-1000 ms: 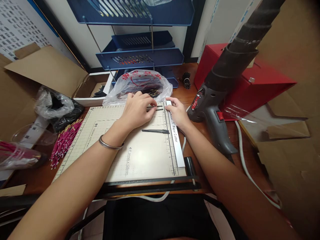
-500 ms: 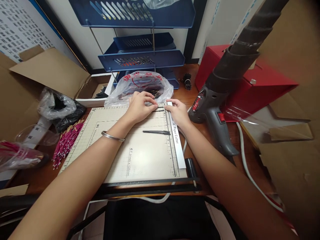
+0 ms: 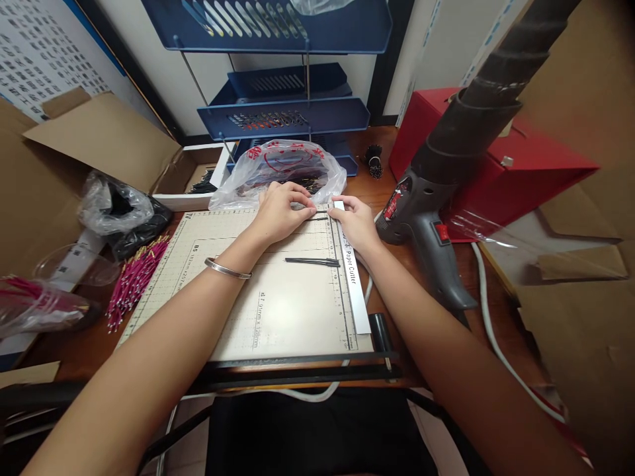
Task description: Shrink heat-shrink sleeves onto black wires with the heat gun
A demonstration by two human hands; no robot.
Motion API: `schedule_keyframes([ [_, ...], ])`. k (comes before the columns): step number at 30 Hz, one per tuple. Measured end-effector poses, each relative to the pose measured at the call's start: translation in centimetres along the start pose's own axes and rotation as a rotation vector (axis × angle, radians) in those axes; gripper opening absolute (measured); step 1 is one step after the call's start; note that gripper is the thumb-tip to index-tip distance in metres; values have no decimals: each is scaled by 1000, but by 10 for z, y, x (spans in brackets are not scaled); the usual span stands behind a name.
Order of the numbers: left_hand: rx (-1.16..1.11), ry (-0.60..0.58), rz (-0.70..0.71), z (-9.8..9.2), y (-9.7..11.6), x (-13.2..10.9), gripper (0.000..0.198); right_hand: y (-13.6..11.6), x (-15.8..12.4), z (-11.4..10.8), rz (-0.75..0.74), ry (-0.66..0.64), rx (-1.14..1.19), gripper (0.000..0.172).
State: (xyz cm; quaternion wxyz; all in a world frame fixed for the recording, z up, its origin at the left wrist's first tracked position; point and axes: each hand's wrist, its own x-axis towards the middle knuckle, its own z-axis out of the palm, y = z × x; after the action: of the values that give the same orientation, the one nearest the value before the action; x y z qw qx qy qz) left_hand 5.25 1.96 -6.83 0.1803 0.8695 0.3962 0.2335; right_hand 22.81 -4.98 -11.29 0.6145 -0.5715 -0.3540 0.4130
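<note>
A beige paper cutter board lies on the desk before me. My left hand rests curled at its far edge, fingertips pressed down on thin black tubes lying across the board. My right hand sits on the white cutter rail at the right, fingers bent and pinching near the tubes' right ends. A second small bunch of black tubes lies loose in the board's middle, ends against the rail.
A clear plastic bag of black tubes sits just behind my hands. A grey heat gun stands at the right before a red box. Magenta wires, bags and cardboard boxes crowd the left. Blue paper trays stand at the back.
Both hands have stayed at the board's far edge; my left fingers curled in slightly over the black tubes. The view shifted a little.
</note>
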Motion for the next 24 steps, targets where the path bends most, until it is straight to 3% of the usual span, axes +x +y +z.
schedule_keyframes([
  [9,24,10,2,1,1,-1,19,-6,-3,1,12,30,-14,39],
  [14,46,39,96,-3,4,-13,18,-4,-1,0,-13,53,-53,33],
  [19,107,-33,133,-13,3,-23,15,1,-1,-5,-34,-14,-44,40],
  [24,135,-26,126,-14,3,-21,18,1,-4,-8,-4,-80,29,50],
])
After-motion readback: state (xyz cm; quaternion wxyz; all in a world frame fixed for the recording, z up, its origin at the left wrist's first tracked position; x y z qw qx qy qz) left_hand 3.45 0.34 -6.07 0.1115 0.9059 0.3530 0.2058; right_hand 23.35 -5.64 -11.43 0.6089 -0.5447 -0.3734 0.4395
